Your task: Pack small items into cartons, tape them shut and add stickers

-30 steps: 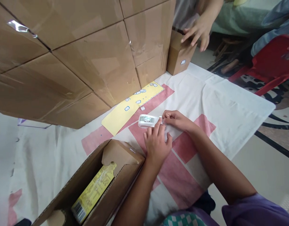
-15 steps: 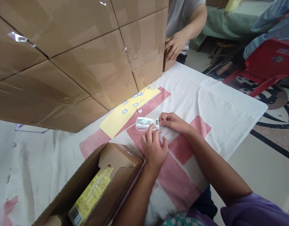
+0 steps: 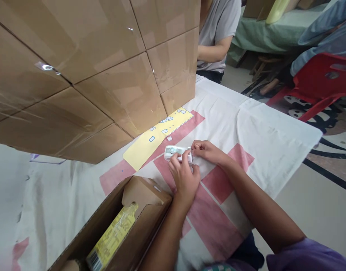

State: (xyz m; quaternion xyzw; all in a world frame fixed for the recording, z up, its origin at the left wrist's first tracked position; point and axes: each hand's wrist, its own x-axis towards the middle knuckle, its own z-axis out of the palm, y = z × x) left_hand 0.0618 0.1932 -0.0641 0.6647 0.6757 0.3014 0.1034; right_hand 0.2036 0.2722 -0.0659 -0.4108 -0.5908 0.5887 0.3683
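Observation:
A small white tape dispenser (image 3: 170,151) with a clear roll inside lies on the table. My left hand (image 3: 185,177) is closed over its near side, the fingertips curled onto the body. At the dispenser's right end, the fingers of my right hand (image 3: 206,151) are pinched together close to the cutting edge; what they grip is too small to make out. A yellow card strip (image 3: 140,152) with pale blue-edged stickers lies just beyond. One small whitish piece (image 3: 169,138) rests between the strip and the dispenser.
Stacked brown cartons (image 3: 113,86) form a wall on the far left. An open carton (image 3: 150,210) holding a yellow printed box (image 3: 113,237) stands near my left forearm. Behind the stack is a person (image 3: 218,41); a red chair (image 3: 325,82) stands to the right.
My left fingers have settled further over the dispenser, while the right hand stays pinched at its end. The other person's hand has gone behind the cartons. The view has tilted slightly.

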